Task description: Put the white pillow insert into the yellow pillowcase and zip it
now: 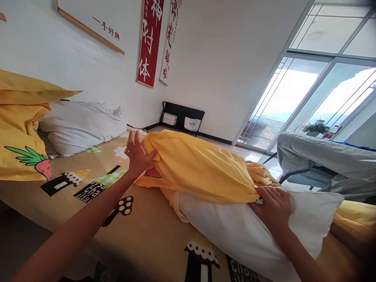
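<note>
A yellow pillowcase [196,164] lies bunched over a white pillow [223,219] on the bed, with the pillow's lower side and right end uncovered. At the pillowcase's left end, my left hand [138,154] pinches the cloth, its thumb on the near face and some other fingers raised. Part of a printed carrot shows below that thumb. My right hand [273,207] is closed on the pillowcase's right edge, over the white pillow. Its fingertips curl around the cloth and are partly hidden.
Under the pillow spreads a tan printed bed sheet [141,239]. A second white pillow [85,123] and a yellow carrot-print pillow [20,145] lie at left. Behind stand a black rack [183,111] and, at right, a table with a grey cover [317,156] near the windows.
</note>
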A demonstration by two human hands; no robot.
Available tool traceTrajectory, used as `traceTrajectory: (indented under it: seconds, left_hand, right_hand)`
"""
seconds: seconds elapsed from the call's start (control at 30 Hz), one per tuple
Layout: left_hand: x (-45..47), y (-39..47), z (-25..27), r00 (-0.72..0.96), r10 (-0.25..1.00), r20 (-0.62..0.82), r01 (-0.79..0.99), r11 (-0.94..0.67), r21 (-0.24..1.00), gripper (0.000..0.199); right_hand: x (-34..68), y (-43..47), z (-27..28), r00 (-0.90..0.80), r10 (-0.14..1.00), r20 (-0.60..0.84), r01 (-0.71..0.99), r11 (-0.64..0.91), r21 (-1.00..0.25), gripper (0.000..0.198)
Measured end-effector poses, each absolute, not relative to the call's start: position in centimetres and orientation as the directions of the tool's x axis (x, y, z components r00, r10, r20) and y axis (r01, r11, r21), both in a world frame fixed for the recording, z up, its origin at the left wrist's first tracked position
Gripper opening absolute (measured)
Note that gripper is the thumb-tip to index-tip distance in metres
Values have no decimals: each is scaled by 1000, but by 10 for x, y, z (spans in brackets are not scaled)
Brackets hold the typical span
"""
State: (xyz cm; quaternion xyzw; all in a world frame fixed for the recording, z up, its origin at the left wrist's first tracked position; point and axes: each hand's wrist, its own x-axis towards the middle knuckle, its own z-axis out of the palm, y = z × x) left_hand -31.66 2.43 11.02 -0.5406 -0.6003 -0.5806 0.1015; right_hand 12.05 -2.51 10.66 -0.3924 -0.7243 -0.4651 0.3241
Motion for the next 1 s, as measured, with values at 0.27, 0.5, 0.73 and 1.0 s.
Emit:
traceTrajectory:
  seconds: [0.27, 0.5, 0.73, 1.0]
  left_hand:
    - [-319, 32, 116, -328, 863, 385, 127, -364, 923, 47]
    - [-357, 15, 151, -264, 902, 341, -134, -385, 913, 39]
    - [-341, 7, 144, 148, 852, 503, -13, -507, 862, 74]
    - [-327, 12, 146, 6, 896, 443, -119, -439, 890, 62]
  right_hand:
    - [133, -26, 106, -479, 257, 840, 854, 357, 378, 2]
    - [139, -43, 107, -500, 161, 851, 793, 480, 375, 8]
    - [135, -81, 130, -601, 346, 721, 760, 527, 381, 19]
    - [120, -103, 175, -637, 394, 662, 749, 521, 410, 26]
